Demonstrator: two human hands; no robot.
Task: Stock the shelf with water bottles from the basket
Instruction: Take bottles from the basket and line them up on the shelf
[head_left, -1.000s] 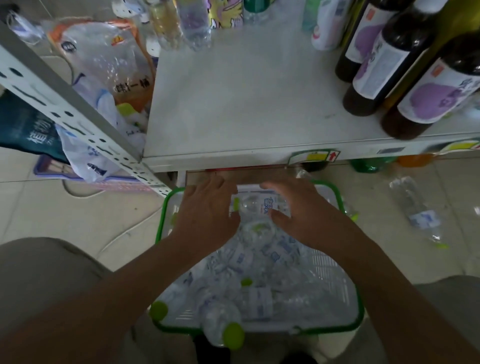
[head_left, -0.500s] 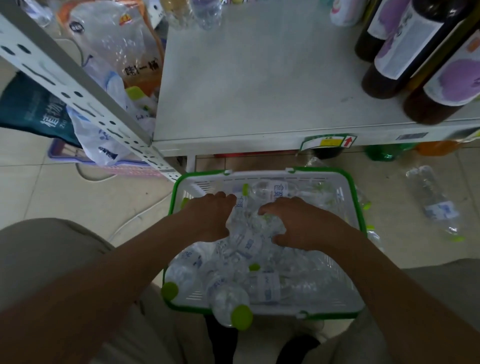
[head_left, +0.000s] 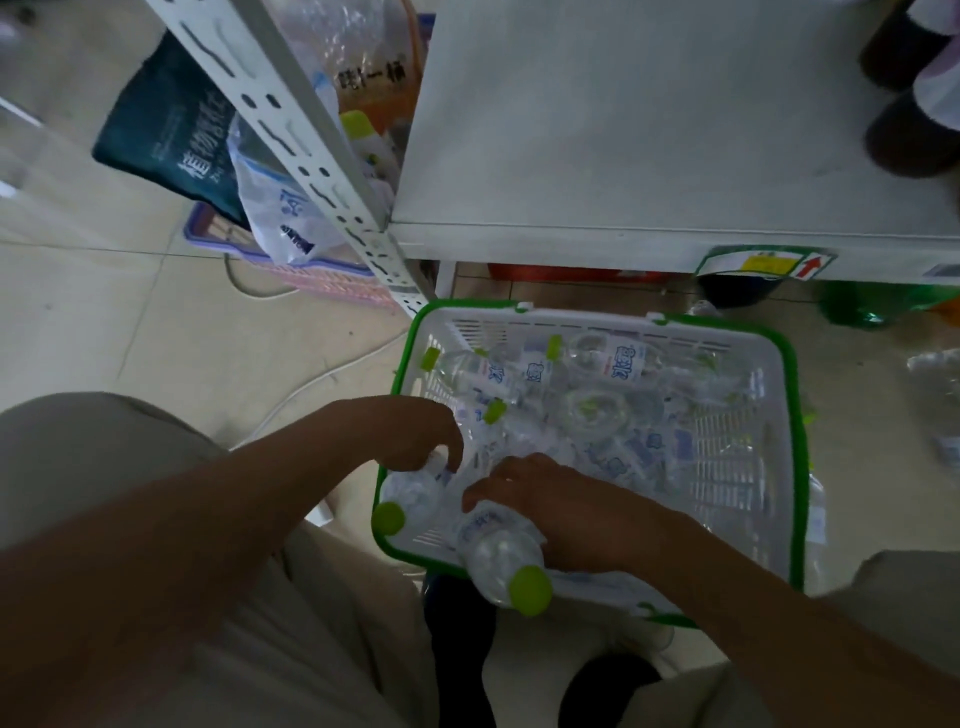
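At the far left a dark green bag (head_left: 171, 130) lies on the tiled floor (head_left: 104, 322), with a slotted white shelf post (head_left: 291, 140) slanting down beside it. The left hand (head_left: 415, 431) reaches into the near left corner of the green-rimmed basket (head_left: 797, 441), its fingers curled over a water bottle (head_left: 410, 493) lying there with its green cap toward the rim. Just to the right, the right hand (head_left: 561, 509) is closed around a second bottle (head_left: 498, 551), whose capped end pokes out over the basket's near edge. More bottles (head_left: 618, 364) fill the basket. Above it the white shelf (head_left: 623, 130) is mostly bare, with dark bottles (head_left: 909, 135) at its right end.
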